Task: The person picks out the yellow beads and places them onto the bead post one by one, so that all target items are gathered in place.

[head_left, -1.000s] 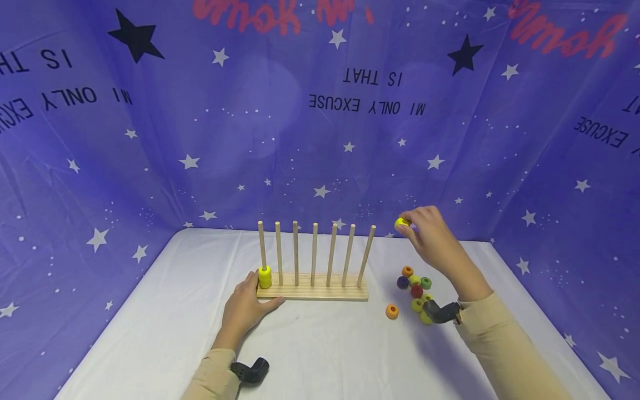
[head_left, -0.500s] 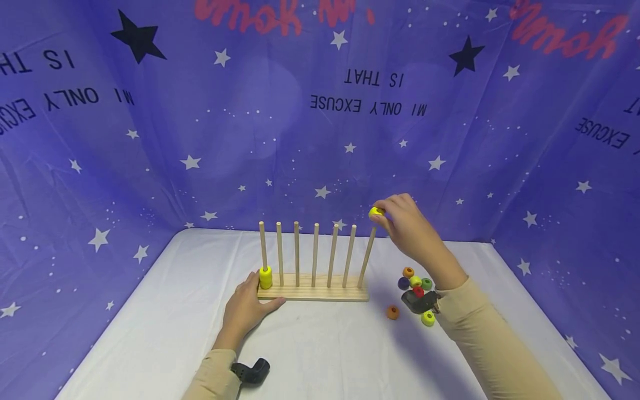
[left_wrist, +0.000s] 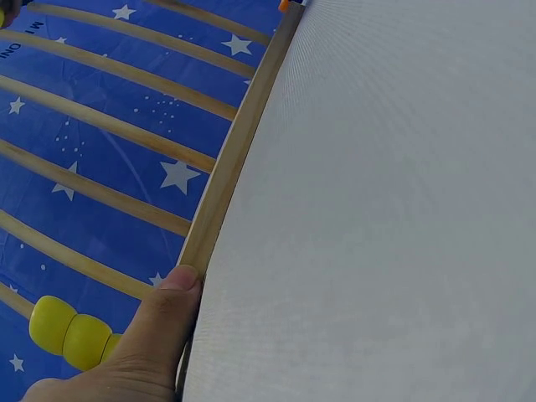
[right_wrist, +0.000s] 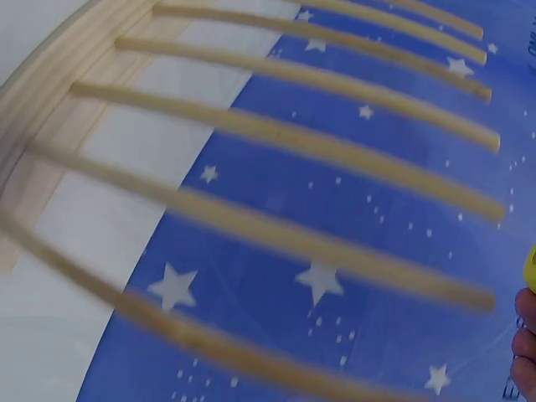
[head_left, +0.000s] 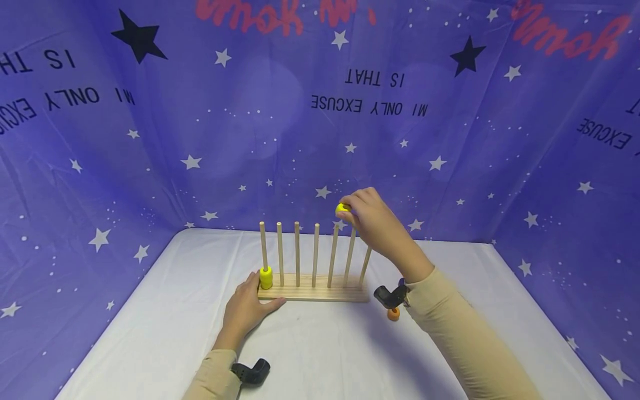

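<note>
A wooden peg rack (head_left: 315,296) with several upright pegs stands on the table. Yellow beads (head_left: 266,278) are stacked at the bottom of its leftmost peg; the left wrist view shows these beads (left_wrist: 52,325) beside the thumb. My left hand (head_left: 245,308) grips the rack's left end, thumb along the front edge. Above the pegs toward the right, my right hand (head_left: 377,225) pinches a yellow bead (head_left: 342,209) between thumb and fingers, apart from the peg tops. Only a sliver of that bead (right_wrist: 532,270) shows in the right wrist view, at its right edge.
An orange bead (head_left: 393,314) lies on the white table (head_left: 310,355) right of the rack. My right wrist and sleeve cover most of the other loose beads there. A blue star-printed cloth (head_left: 280,139) hangs behind and at both sides.
My right hand has carried the yellow bead leftward, from above the loose beads past the rightmost peg to over the rack. My left hand has stayed on the rack.
</note>
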The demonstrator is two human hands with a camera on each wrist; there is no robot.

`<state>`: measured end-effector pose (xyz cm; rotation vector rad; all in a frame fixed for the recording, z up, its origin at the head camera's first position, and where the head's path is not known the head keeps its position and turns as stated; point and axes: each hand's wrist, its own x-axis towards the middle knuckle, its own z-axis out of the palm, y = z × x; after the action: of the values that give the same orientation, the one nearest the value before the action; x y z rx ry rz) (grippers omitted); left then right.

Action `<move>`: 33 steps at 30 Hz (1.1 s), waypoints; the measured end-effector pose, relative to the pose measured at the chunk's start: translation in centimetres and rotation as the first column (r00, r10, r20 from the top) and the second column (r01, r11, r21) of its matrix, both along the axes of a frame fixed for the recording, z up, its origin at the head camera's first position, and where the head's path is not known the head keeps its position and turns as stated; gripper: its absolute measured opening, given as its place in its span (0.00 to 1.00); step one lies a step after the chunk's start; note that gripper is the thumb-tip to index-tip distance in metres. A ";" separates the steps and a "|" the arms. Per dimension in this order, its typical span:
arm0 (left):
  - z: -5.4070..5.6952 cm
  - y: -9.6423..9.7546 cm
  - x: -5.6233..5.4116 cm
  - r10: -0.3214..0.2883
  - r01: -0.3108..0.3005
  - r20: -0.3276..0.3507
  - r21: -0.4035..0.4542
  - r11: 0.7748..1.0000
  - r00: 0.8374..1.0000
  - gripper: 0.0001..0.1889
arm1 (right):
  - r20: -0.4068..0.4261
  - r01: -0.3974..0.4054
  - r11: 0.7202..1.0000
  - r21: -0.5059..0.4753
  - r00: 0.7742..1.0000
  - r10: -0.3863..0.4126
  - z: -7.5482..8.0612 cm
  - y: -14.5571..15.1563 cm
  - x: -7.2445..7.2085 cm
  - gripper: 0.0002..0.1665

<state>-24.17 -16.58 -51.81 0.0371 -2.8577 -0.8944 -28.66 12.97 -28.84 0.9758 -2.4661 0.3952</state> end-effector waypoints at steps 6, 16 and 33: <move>0.0 0.0 0.0 -0.003 0.003 -0.007 0.007 1.000 1.000 0.57 | -0.008 -0.037 0.999 0.008 0.999 0.037 0.0 -2.7 -0.4 0.17; -0.3 0.0 0.1 0.001 -0.001 -0.042 0.011 1.000 0.999 0.55 | -0.015 -0.077 0.997 0.028 0.997 0.078 -0.4 -6.8 -0.7 0.16; -0.4 -0.1 -0.1 -0.005 0.004 -0.079 -0.014 1.000 0.997 0.51 | -0.014 -0.104 0.992 0.071 0.994 0.105 -1.0 -12.3 -0.4 0.20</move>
<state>-24.31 -16.64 -52.23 -0.0060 -2.7921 -0.8567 -29.04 0.70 -29.80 1.1360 -2.4342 0.3348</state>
